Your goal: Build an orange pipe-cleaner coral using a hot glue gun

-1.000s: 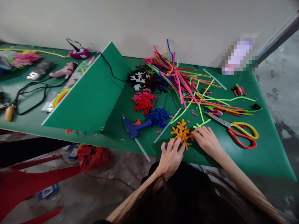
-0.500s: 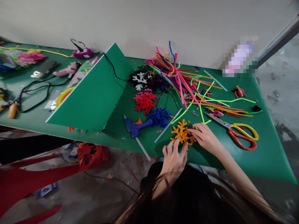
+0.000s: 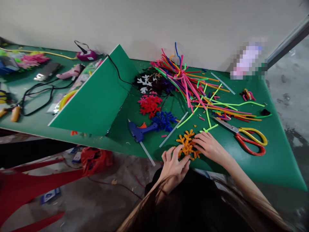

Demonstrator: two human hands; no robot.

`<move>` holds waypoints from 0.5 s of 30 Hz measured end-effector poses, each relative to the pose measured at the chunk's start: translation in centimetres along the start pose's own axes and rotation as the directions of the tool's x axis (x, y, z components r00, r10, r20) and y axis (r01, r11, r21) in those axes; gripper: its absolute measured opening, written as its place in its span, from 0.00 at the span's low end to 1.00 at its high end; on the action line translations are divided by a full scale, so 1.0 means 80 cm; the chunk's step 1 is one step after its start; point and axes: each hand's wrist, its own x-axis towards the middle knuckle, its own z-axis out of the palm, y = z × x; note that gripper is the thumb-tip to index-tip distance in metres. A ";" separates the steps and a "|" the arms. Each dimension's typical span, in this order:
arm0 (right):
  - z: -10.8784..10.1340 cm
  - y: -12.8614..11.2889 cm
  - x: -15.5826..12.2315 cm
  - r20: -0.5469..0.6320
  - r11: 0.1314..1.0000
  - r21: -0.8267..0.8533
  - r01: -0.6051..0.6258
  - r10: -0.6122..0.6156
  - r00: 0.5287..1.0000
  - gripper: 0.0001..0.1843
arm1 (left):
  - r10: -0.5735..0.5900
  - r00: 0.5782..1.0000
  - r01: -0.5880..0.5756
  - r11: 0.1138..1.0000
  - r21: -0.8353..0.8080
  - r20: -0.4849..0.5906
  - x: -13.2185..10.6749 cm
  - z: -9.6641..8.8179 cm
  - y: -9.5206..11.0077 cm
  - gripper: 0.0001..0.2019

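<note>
Green table (image 3: 270, 167): orange snowflake (image 3: 187, 148), glue gun (image 3: 140, 132), scissors (image 3: 238, 130).

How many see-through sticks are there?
3: one clear stick poking out of the blue glue gun, another clear stick between that gun and the orange snowflake, and a third clear stick near the wall. More may be hidden.

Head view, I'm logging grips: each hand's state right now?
Left hand: at the orange snowflake; grip cannot be told.
Right hand: at its right side; grip cannot be told.
</note>
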 end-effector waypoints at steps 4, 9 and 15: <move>-0.007 -0.002 0.001 0.040 1.000 -0.004 0.002 -0.001 0.999 0.11 | -0.018 1.000 0.017 0.999 -0.033 -0.023 0.003 -0.006 -0.007 0.07; -0.022 0.004 0.012 -0.033 0.995 0.090 -0.040 0.043 0.999 0.11 | -0.021 0.989 0.025 0.999 0.023 -0.145 -0.006 0.003 0.013 0.10; -0.020 0.022 0.046 0.142 0.990 -0.048 0.132 -0.124 0.982 0.16 | 0.152 0.987 -0.154 0.987 -0.039 -0.042 -0.029 0.042 0.034 0.17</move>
